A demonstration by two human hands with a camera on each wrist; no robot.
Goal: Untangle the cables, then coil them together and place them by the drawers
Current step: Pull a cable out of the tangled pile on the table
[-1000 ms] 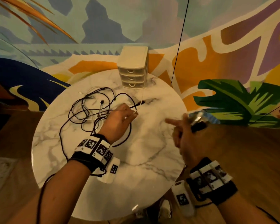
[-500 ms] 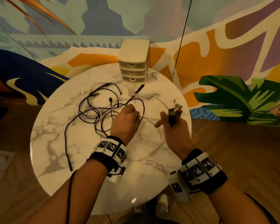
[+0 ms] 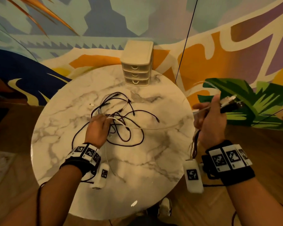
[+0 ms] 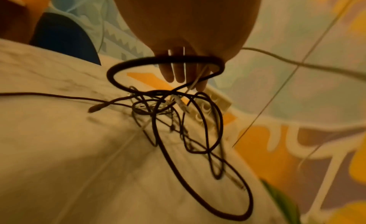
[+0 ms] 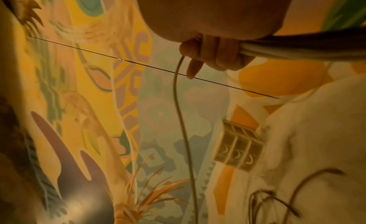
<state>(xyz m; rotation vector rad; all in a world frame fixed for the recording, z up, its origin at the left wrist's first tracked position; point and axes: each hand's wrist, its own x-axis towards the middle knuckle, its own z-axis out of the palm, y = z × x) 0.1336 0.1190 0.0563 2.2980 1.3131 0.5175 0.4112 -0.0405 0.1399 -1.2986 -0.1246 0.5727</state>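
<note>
My right hand (image 3: 210, 123), fist pinching the white cable (image 3: 155, 128), has swung clear of the table (image 3: 59, 144) (line drawn out); my left hand (image 3: 97, 129) pins the tangle (image 3: 121, 118).

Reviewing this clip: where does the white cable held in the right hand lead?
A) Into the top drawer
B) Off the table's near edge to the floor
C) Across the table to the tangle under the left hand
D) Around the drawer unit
C: from the right hand, raised past the table's right edge, the white cable stretches across to the tangle at the left hand.
</note>
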